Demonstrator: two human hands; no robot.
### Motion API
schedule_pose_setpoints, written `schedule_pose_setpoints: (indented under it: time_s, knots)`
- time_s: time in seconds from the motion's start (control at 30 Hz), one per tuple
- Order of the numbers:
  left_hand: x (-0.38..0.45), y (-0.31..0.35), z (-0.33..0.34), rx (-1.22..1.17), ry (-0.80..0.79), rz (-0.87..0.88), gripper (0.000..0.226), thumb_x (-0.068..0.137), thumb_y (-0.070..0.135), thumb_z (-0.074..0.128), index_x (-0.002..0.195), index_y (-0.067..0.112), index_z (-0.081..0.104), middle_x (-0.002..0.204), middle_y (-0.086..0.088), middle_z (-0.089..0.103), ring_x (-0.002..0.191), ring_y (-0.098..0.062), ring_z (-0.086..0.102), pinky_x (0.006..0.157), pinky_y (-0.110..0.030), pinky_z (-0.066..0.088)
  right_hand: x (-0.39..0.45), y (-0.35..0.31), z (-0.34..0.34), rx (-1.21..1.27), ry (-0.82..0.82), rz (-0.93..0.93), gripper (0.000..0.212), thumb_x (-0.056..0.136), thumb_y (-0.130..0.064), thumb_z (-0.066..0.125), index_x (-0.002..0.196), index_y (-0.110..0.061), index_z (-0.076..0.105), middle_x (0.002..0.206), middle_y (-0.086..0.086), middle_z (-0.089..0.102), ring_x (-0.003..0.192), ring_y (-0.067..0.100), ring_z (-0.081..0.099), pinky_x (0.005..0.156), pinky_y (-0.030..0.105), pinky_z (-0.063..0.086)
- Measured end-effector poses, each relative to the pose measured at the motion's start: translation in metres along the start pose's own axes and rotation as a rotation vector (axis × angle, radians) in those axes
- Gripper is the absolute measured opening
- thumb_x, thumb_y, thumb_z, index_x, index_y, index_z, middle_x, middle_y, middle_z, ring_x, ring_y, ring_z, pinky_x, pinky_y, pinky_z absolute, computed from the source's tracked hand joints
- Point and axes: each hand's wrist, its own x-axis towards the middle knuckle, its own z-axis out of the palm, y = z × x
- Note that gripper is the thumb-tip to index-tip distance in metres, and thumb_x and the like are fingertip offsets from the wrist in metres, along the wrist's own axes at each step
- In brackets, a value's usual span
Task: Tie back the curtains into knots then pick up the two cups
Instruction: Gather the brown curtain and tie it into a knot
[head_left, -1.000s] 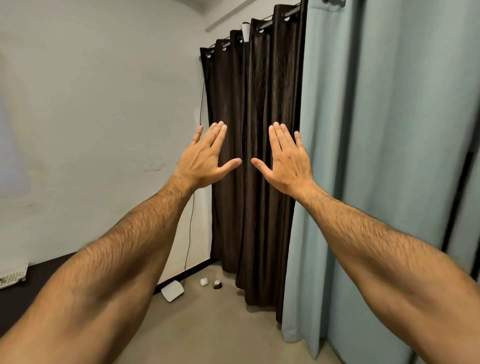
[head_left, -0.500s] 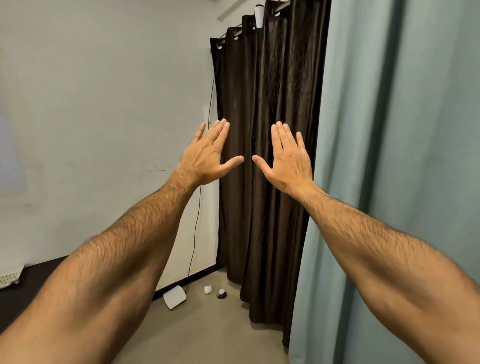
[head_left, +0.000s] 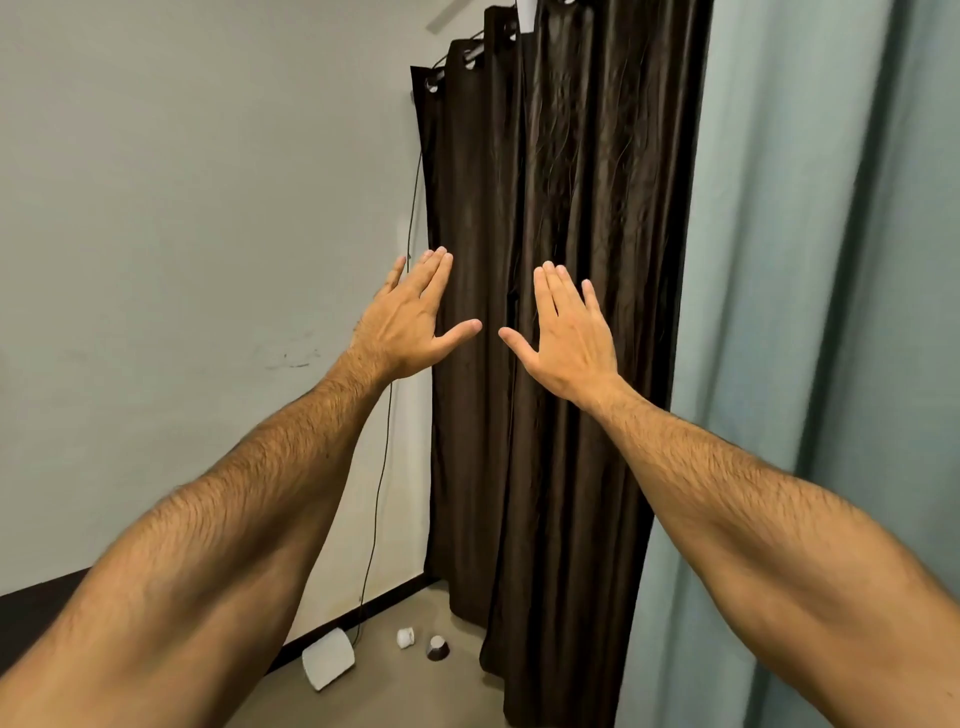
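Note:
A dark brown curtain hangs straight from a rod in the corner, reaching the floor. A pale blue curtain hangs beside it on the right, also loose. My left hand and my right hand are stretched out flat in front of the brown curtain, palms away, fingers apart, holding nothing. Whether they touch the fabric I cannot tell. On the floor at the curtain's foot lie a small white cup on its side and a dark brown cup upside down.
A white box-like device lies on the floor by the wall, with a thin black cable running up the wall. A dark skirting band runs along the grey wall's base. Bare floor lies in front of the cups.
The view has shifted closer and to the left, so the brown curtain looks larger. Both hands stay flat and open, now slightly lower in the frame.

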Motion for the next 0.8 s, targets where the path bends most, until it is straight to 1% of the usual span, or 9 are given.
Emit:
schedule_pose_setpoints:
  time_s: [0.13, 0.3, 0.63, 0.8]
  knots:
    - [0.039, -0.03, 0.047, -0.013, -0.006, 0.016, 0.099, 0.091, 0.08, 0.018, 0.162, 0.011, 0.01, 0.169, -0.006, 0.012, 0.156, -0.018, 0.01, 0.128, -0.045, 0.004, 0.038, 0.007, 0.051, -0.026, 0.008, 0.014, 0.092, 0.097, -0.074, 0.026, 0.161, -0.008, 0.02, 0.168, 0.01, 0.023, 0.156, 0.023, 0.019, 0.127, 0.05, 0.018]
    - [0.074, -0.054, 0.108, -0.047, -0.017, 0.019, 0.098, 0.091, 0.079, 0.018, 0.162, 0.011, 0.011, 0.169, -0.006, 0.012, 0.156, -0.019, 0.01, 0.128, -0.045, 0.004, 0.075, 0.017, 0.113, -0.052, 0.007, 0.018, 0.093, 0.097, -0.075, 0.025, 0.161, -0.008, 0.021, 0.168, 0.01, 0.023, 0.156, 0.023, 0.018, 0.127, 0.05, 0.018]
    - [0.13, -0.102, 0.217, -0.03, -0.009, 0.017, 0.098, 0.092, 0.079, 0.021, 0.162, 0.011, 0.012, 0.169, -0.006, 0.013, 0.156, -0.02, 0.01, 0.127, -0.047, 0.005, 0.138, 0.03, 0.226, -0.071, 0.012, 0.0, 0.094, 0.096, -0.075, 0.025, 0.161, -0.007, 0.022, 0.167, 0.011, 0.024, 0.156, 0.024, 0.019, 0.127, 0.051, 0.017]
    - [0.16, -0.124, 0.267, 0.009, -0.017, 0.0, 0.1, 0.09, 0.081, 0.018, 0.162, 0.012, 0.011, 0.169, -0.006, 0.013, 0.156, -0.021, 0.011, 0.128, -0.046, 0.006, 0.175, 0.039, 0.284, -0.066, 0.002, -0.003, 0.095, 0.096, -0.076, 0.023, 0.161, -0.007, 0.02, 0.168, 0.011, 0.022, 0.157, 0.024, 0.016, 0.126, 0.051, 0.018]
